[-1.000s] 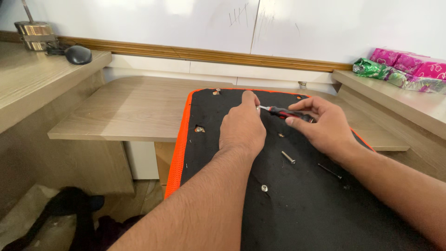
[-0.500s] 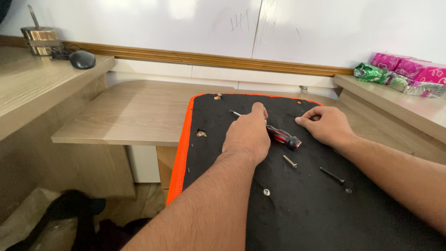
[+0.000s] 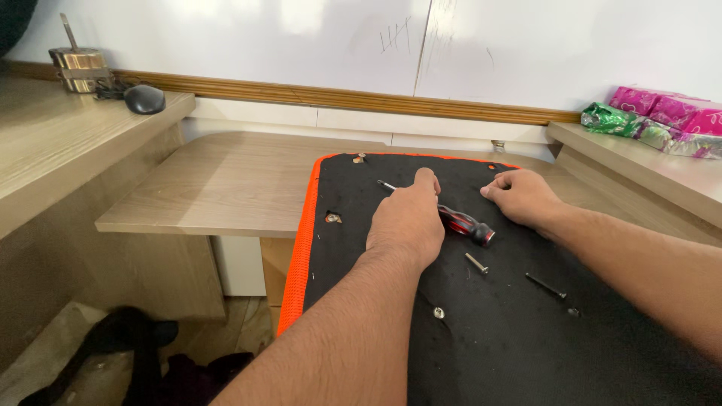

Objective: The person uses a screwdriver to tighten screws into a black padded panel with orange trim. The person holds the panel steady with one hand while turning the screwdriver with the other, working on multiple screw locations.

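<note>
The left hand [image 3: 408, 222] lay flat on the black mat [image 3: 376, 301], fingers together over a screwdriver [image 3: 460, 222] near the mat's far edge. The right hand [image 3: 520, 197] rested beside its handle, fingers curled, holding nothing. Pink and green packets [image 3: 653, 120] sat on the right shelf [image 3: 639, 162]; a metal cup [image 3: 77, 68] held a rod at the far left.

Screwdriver [image 3: 460, 221] mid-shaft hidden under left hand [image 3: 406, 222]; right hand [image 3: 523, 197] fingers curled, fingertips unseen.

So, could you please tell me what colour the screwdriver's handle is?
The screwdriver handle is red and black, in the head view.
</note>
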